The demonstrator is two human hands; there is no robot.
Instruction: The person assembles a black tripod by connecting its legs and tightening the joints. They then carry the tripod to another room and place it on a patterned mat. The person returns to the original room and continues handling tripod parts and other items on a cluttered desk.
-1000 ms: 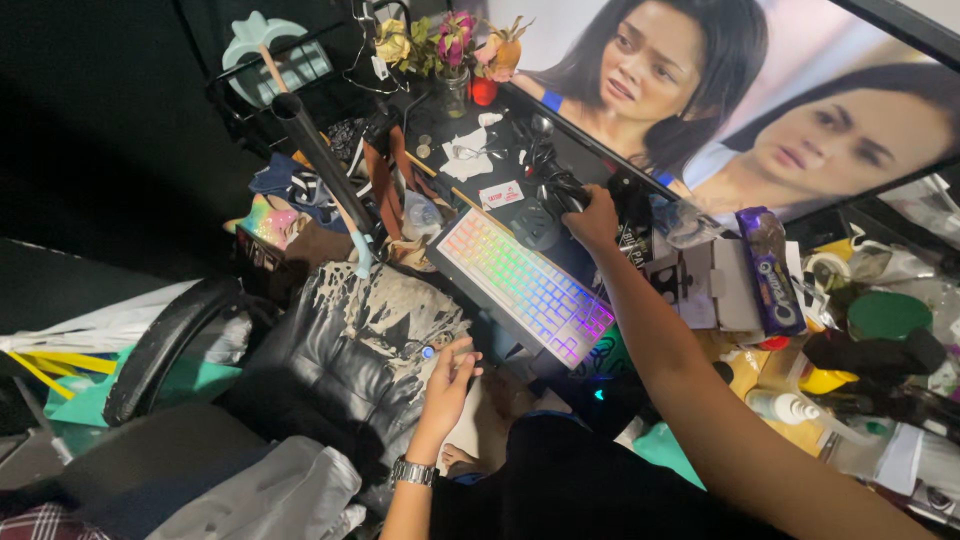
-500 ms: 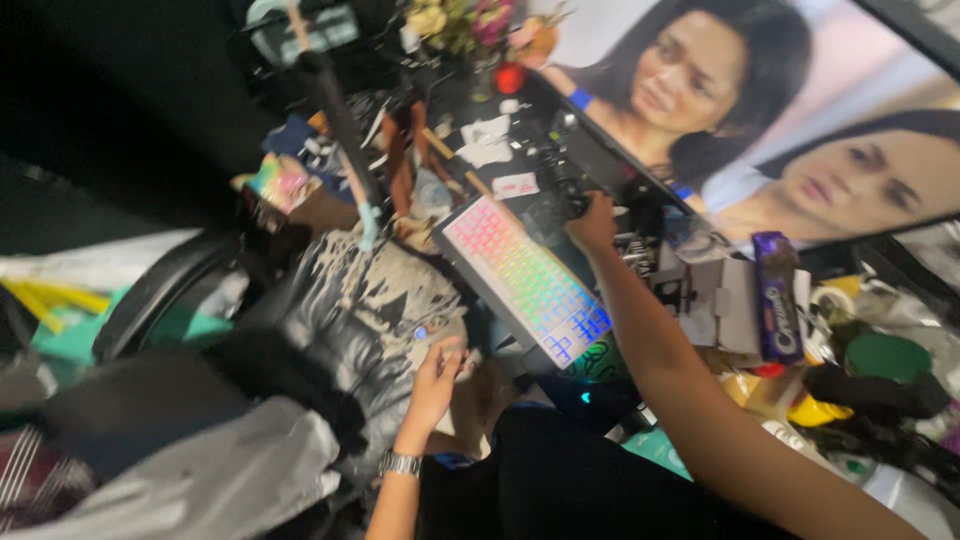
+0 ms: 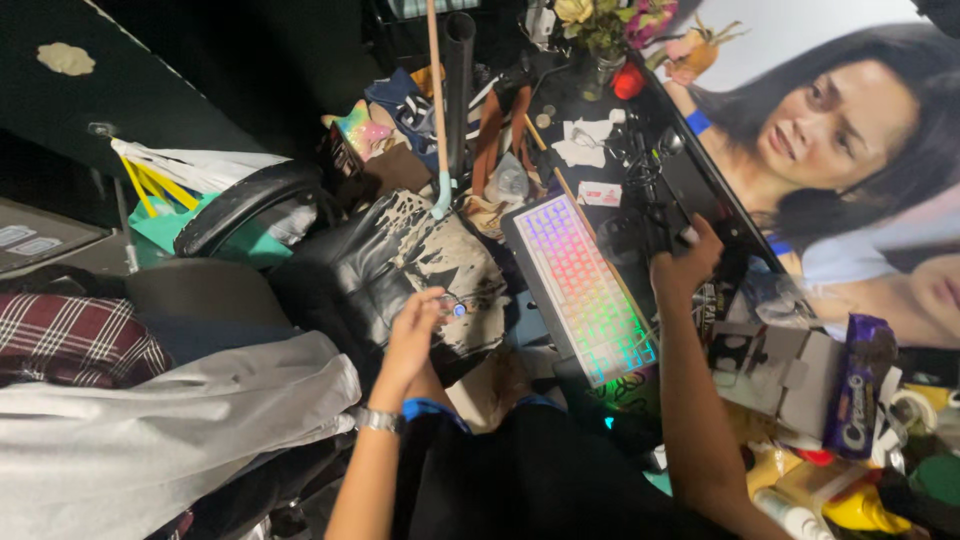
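We see our left hand [image 3: 415, 325] curled around a small round thing with a blue light [image 3: 456, 309], pinched at the fingertips. It hangs over the cracked seat of the black chair [image 3: 400, 270], just beside the near left corner of the keyboard [image 3: 582, 287]. A watch [image 3: 381, 421] sits on that wrist.

Our right hand [image 3: 685, 265] reaches past the keyboard's right side and closes on a dark object at the lower edge of the big screen [image 3: 830, 150]; what that object is we cannot tell, since it blends with the dark cables [image 3: 640, 170] around it.

The keyboard glows in rainbow colours and lies slanted on the desk [image 3: 560, 110], between the chair and the screen. Beyond its far end lie a crumpled white tissue [image 3: 583, 143] and a small white card [image 3: 600, 194]. Farther beyond it stands a vase of flowers [image 3: 600, 30]. Left of the keyboard's far end a black tube [image 3: 458, 90] and a thin stick [image 3: 437, 100] lean over the chair's back.

To the right of the keyboard, below the screen, sit an open cardboard box [image 3: 790, 370] and a purple snack packet [image 3: 860, 385], touching each other. Far left of the keyboard, past the chair, lie a grey cloth [image 3: 170, 430] and a plaid cloth [image 3: 70, 340].
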